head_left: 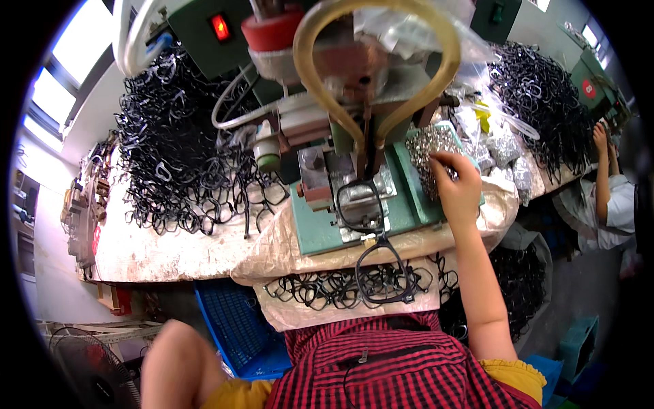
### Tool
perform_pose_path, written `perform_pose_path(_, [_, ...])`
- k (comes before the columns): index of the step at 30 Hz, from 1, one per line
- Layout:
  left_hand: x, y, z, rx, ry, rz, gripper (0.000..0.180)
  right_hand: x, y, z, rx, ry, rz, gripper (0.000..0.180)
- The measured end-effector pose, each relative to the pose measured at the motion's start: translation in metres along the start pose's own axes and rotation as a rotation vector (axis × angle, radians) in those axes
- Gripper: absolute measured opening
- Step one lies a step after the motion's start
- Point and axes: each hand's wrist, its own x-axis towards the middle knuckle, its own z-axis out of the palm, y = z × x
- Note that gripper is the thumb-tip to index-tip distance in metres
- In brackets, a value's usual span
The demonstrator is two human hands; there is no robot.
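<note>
Right hand (458, 184) reaches into the tray of small silver metal parts (430, 148) on the counter (170, 252), grip pinching into the pile. One black eyeglass frame (361, 204) sits on the green press (327, 225); left hand is out of sight, one blue crate (238, 327) below.

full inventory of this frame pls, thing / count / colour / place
press machine: one, green body, red lit switch, centre of bench
hose loop: one, yellowish, front of machine
eyeglass frame: one, black, on the machine bed
frame below: one, black, hanging off the bench edge
frame pile: one heap, black, left of machine
second frame pile: one heap, black, far right
small metal parts: one heap, silver, in a teal tray
crate: one, blue, under bench
fan: one, dark, lower left
co-worker: one, white top, right edge
right hand: on the metal parts
left hand: not in view
</note>
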Motion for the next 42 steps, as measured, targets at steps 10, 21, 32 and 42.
perform_pose_path(10, [-0.259, -0.053, 0.092, 0.587, -0.508, -1.003, 0.024, 0.001, -0.081, -0.016, 0.330, -0.219, -0.158, 0.012])
perform_pose_path(21, [-0.172, -0.045, 0.129, -0.348, 0.488, -1.405, 0.027, -0.008, -0.099, 0.028, 0.802, -0.215, 0.171, 0.042])
perform_pose_path(32, [-0.052, 0.044, 0.156, -2.003, 0.039, -1.892, 0.034, 0.004, -0.104, -0.008, 0.459, -0.364, -0.077, 0.037])
perform_pose_path(42, [-0.061, 0.047, 0.198, -2.052, 0.222, -1.926, 0.033, -0.005, 0.030, -0.016, -0.353, -0.129, -0.180, 0.018])
